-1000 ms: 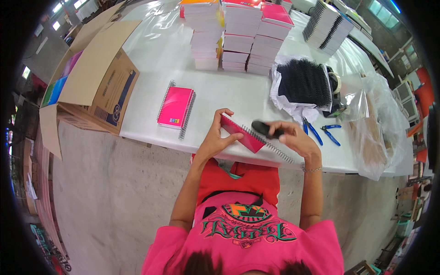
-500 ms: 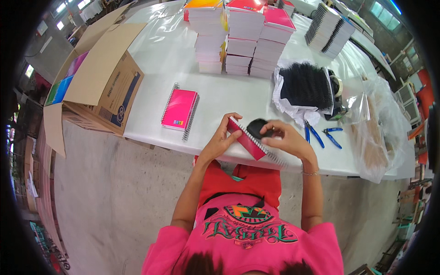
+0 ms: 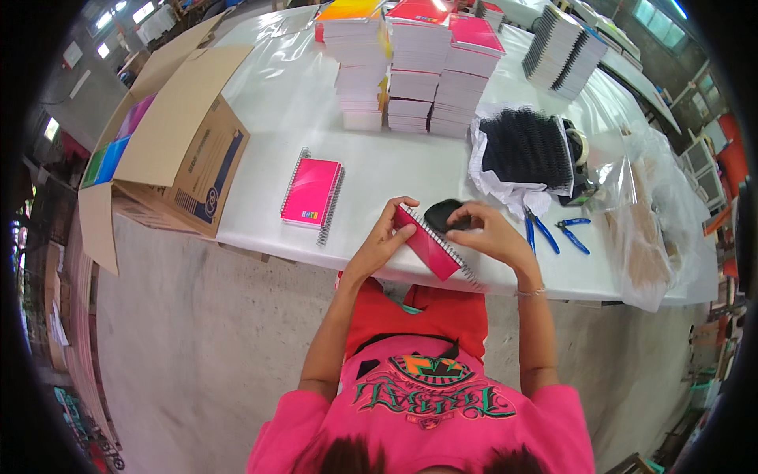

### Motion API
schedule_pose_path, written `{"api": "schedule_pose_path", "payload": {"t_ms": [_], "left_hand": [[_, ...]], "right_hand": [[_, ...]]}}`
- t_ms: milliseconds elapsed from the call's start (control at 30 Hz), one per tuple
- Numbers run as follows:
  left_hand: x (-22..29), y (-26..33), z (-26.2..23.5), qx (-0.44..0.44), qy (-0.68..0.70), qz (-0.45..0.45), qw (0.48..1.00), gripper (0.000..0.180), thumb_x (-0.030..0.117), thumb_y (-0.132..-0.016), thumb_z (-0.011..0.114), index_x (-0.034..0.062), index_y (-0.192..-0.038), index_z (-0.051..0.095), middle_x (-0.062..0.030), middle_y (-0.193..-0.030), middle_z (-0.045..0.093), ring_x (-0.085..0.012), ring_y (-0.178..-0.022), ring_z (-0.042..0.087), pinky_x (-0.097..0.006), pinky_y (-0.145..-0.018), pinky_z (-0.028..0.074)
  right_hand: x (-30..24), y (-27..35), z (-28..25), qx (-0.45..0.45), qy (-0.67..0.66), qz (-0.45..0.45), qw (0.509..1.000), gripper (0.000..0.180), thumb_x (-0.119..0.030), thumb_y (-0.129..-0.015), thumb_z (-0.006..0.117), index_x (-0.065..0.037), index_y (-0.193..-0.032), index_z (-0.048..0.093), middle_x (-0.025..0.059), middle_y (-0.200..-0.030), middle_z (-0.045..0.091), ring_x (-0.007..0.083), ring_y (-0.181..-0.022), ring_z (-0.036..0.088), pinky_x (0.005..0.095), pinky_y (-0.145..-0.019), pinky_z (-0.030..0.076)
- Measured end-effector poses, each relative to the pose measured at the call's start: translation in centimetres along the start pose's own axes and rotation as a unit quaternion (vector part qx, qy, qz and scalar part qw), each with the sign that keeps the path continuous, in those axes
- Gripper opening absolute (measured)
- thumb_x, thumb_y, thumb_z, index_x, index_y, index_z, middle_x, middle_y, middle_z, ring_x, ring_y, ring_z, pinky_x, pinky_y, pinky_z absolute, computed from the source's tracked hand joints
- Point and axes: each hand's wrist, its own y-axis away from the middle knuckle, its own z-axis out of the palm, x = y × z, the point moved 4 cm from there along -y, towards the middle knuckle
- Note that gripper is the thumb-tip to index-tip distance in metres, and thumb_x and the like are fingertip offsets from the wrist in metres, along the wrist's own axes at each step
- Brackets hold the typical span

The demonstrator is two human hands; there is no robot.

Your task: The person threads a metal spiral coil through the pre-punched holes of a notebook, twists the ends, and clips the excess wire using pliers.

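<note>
My left hand (image 3: 387,238) grips a small pink notebook (image 3: 430,251) by its upper left end and holds it tilted on edge near the table's front edge. A spiral wire coil (image 3: 452,251) runs along the notebook's right side, its loose end sticking out past the lower corner. Close to the coil, my right hand (image 3: 483,231) curls thumb and fingers around the right part of a black rounded object (image 3: 442,214), whose kind I cannot make out. To the left, another pink notebook (image 3: 312,191) lies flat with coils along both long sides.
Tall stacks of notebooks (image 3: 414,79) stand at the back, with coil-bound ones (image 3: 553,51) to their right. Black coils (image 3: 527,150) lie on white paper near two blue-handled pliers (image 3: 545,235). Clear plastic (image 3: 643,221) covers the right end; an open cardboard box (image 3: 209,158) stands left.
The coil's loose end sticks out less beyond the notebook's lower corner. My right hand has shifted slightly beside the coil; my left hand keeps its grip.
</note>
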Motion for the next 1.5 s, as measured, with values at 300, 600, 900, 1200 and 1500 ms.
{"api": "schedule_pose_path", "payload": {"t_ms": [300,600,900,1200,1500], "left_hand": [[0.0,-0.1,0.2,0.006,0.006,0.019,1.000,0.045,0.013,-0.097,0.058,0.0066,-0.138,0.040,-0.0029,-0.115,0.048,-0.0112,-0.108,0.046,-0.027,-0.098,0.037],[0.2,-0.1,0.4,0.015,0.032,0.014,0.999,0.039,0.011,-0.096,0.059,0.0070,-0.132,0.045,-0.0020,-0.115,0.049,-0.0106,-0.104,0.046,-0.027,-0.095,0.038],[-0.1,0.7,1.3,0.218,0.010,0.081,0.973,0.029,0.012,-0.097,0.060,0.0057,-0.122,0.049,-0.0022,-0.109,0.051,-0.0100,-0.101,0.047,-0.025,-0.092,0.038],[0.7,1.7,0.7,0.228,-0.074,0.053,0.969,0.025,0.016,-0.096,0.062,0.0030,-0.117,0.053,-0.0021,-0.103,0.055,-0.0095,-0.085,0.045,-0.024,-0.078,0.040],[2.0,2.2,0.4,0.226,-0.148,0.038,0.962,0.024,0.013,-0.093,0.067,0.0014,-0.113,0.063,-0.0026,-0.093,0.065,-0.0081,-0.069,0.044,-0.023,-0.066,0.040]], "right_hand": [[0.6,0.4,1.1,0.001,-0.244,0.082,0.966,0.028,-0.019,-0.083,0.076,-0.004,-0.106,0.069,-0.0007,-0.092,0.064,0.0060,-0.081,0.055,0.0215,-0.073,0.043],[2.5,0.3,1.6,-0.022,-0.303,0.060,0.951,0.034,-0.015,-0.082,0.075,-0.004,-0.114,0.066,0.0063,-0.124,0.059,0.0123,-0.107,0.058,0.0266,-0.094,0.046],[6.8,3.8,-0.6,0.318,0.145,-0.013,0.937,0.059,-0.026,-0.082,0.076,-0.014,-0.135,0.054,0.0207,-0.145,0.043,0.0375,-0.132,0.043,0.0470,-0.107,0.037],[12.1,10.2,-2.3,0.418,0.264,0.156,0.855,0.056,-0.028,-0.089,0.068,-0.012,-0.140,0.049,0.0208,-0.130,0.050,0.0363,-0.124,0.045,0.0493,-0.103,0.034],[1.3,8.3,3.0,0.482,0.055,0.048,0.873,0.059,-0.008,-0.090,0.067,-0.002,-0.142,0.042,0.0090,-0.109,0.049,0.0164,-0.092,0.047,0.0299,-0.080,0.043]]}}
